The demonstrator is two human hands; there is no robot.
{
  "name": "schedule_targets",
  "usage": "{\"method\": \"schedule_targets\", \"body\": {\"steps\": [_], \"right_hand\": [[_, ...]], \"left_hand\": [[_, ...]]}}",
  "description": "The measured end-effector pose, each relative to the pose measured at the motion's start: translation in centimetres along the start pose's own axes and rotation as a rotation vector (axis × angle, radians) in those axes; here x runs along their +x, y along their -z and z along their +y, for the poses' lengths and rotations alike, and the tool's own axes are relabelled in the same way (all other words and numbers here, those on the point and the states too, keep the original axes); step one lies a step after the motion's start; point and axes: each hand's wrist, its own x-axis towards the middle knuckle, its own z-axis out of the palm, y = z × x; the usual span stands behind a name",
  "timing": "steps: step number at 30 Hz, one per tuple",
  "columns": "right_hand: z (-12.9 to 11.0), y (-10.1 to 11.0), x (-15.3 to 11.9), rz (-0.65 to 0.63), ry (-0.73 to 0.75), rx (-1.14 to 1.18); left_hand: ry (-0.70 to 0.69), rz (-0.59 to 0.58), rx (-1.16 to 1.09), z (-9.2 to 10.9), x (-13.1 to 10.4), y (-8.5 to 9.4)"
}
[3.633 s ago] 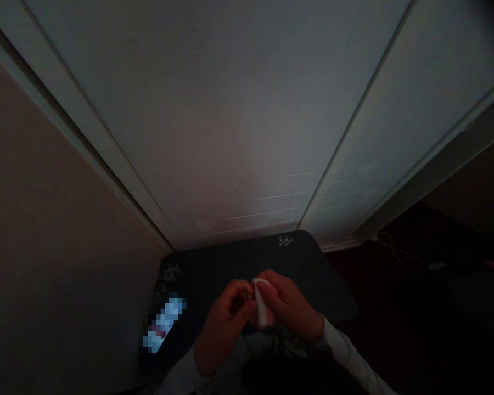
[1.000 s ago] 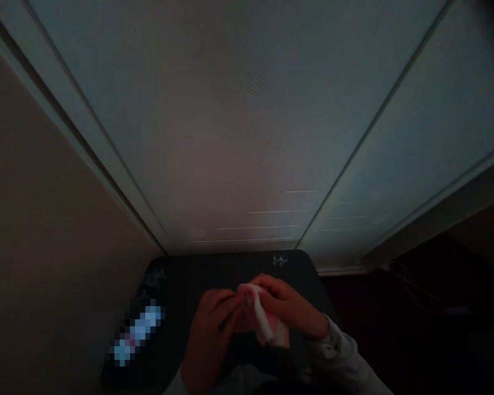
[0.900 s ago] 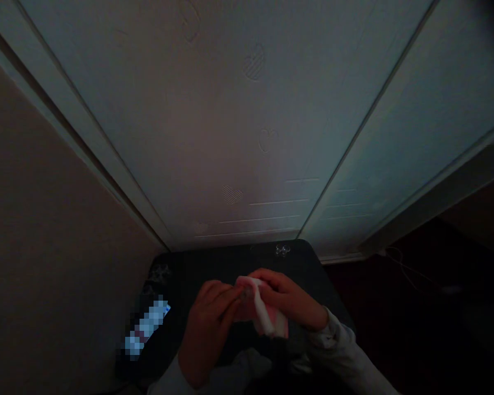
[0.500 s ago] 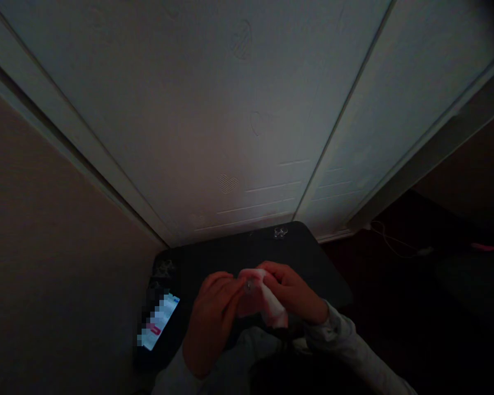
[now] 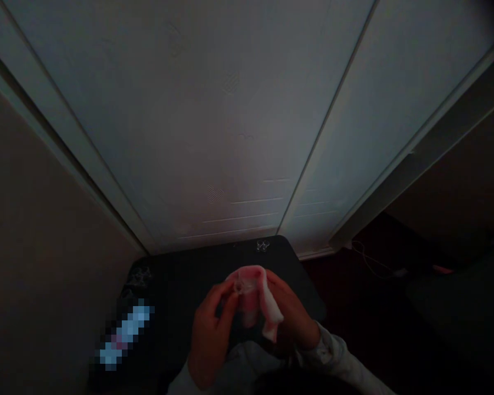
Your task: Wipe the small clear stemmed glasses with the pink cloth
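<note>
My left hand (image 5: 212,329) pinches a small clear round piece (image 5: 239,286) between thumb and fingers, at the near side of a pink and white cloth (image 5: 251,299). The exact kind of the clear piece is too dim to tell. Behind and under the cloth, my right hand (image 5: 290,307) is closed on it, with its fingertips mostly hidden. One end of the cloth hangs down over the right hand's side. Both hands are above the near part of a dark table (image 5: 206,260).
Small clear rings (image 5: 262,246) lie near the table's back edge. More clear pieces (image 5: 140,276) sit at its left corner, behind a lit phone screen (image 5: 125,334) that is pixelated. A pale panelled wall (image 5: 214,137) rises behind. A white cable (image 5: 372,263) lies at the right.
The cloth has opened out and its end hangs lower, so the clear piece shows more plainly at the left fingertips. The view has shifted a little.
</note>
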Motion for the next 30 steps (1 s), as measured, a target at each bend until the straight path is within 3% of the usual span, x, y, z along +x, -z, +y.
{"method": "schedule_targets", "body": {"steps": [5, 11, 16, 19, 25, 30], "right_hand": [[0.9, -0.1, -0.1, -0.021, 0.092, -0.183], [3.1, -2.7, 0.7, -0.087, 0.385, -0.355], [5.1, -4.6, 0.9, -0.063, 0.314, -0.312], [5.7, -5.3, 0.7, -0.034, 0.289, -0.29], [5.5, -5.8, 0.7, -0.042, 0.309, -0.281], [5.2, -5.0, 1.0, -0.045, 0.298, -0.333]], "left_hand": [[0.096, 0.065, -0.101, 0.3, 0.1, -0.5], [0.008, 0.097, -0.04, -0.9, 0.0, 1.5], [-0.117, -0.043, 0.057, -2.0, -0.3, 4.4], [-0.116, -0.11, 0.07, -2.2, -0.3, 5.6], [0.037, -0.11, -0.081, -1.7, 0.6, 6.0], [0.06, -0.189, -0.107, -1.4, 1.5, 6.0]]}}
